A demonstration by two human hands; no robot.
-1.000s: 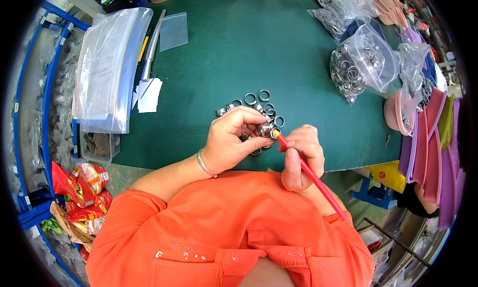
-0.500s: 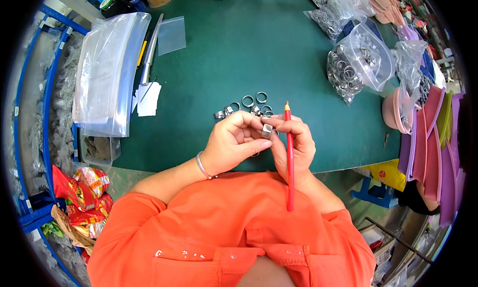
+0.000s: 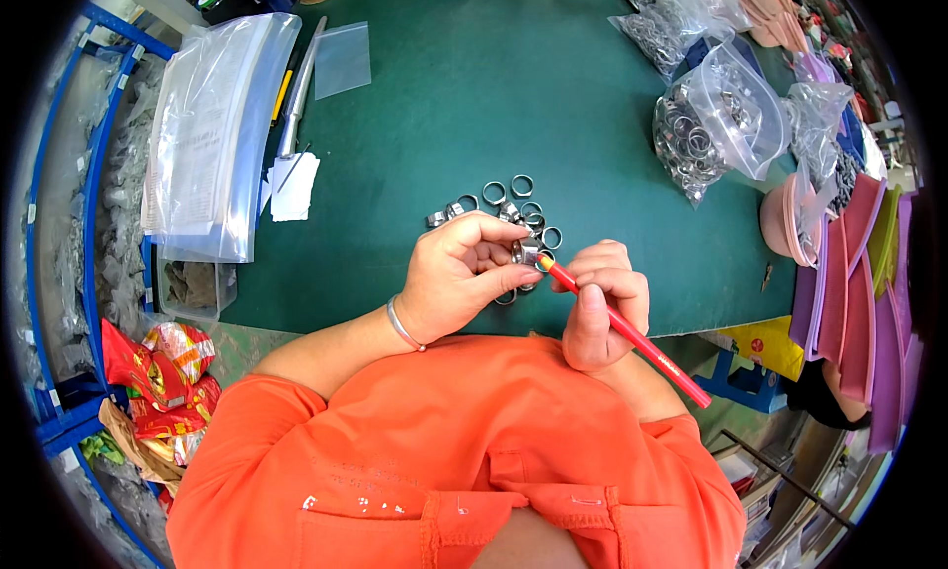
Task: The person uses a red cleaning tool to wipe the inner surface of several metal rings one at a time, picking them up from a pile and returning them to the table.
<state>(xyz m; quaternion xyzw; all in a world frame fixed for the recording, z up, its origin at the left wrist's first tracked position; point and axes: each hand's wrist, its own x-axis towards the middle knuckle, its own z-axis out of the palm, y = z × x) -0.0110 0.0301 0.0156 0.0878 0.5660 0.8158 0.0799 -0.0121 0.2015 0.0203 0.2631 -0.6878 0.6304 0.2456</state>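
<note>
Left hand (image 3: 456, 278) pinches one small metal ring clamp (image 3: 526, 254) between thumb and fingers, grip closed on it, held just above the near edge of the green tabletop (image 3: 474, 105). Right hand (image 3: 602, 307) has its grip closed around a red pencil-like tool (image 3: 632, 337), fist style, with the tip touching the held clamp and the shaft running down and away toward the person's right. Judging by layout: work is mid-batch. A loose cluster of ring clamps (image 3: 509, 205) lies on the tabletop just beyond the held clamp, a dozen or so, some flat, some tilted; I can't tell which are already handled and which aren't, no separate done pile shows. Well to the right of the held clamp sits a clear plastic bag of ring clamps (image 3: 716, 124), bulky and full, with more bags (image 3: 671, 21) behind it, so likely plenty of stock left. The held clamp looks like a shiny steel band with a small blocky housing on it; detail is too small to read beyond that. Far left of the held clamp: a stack of clear plastic sleeves (image 3: 212, 139) and a small white paper slip (image 3: 293, 186). Pink and purple trays (image 3: 859, 263) stand at the far right edge.
</note>
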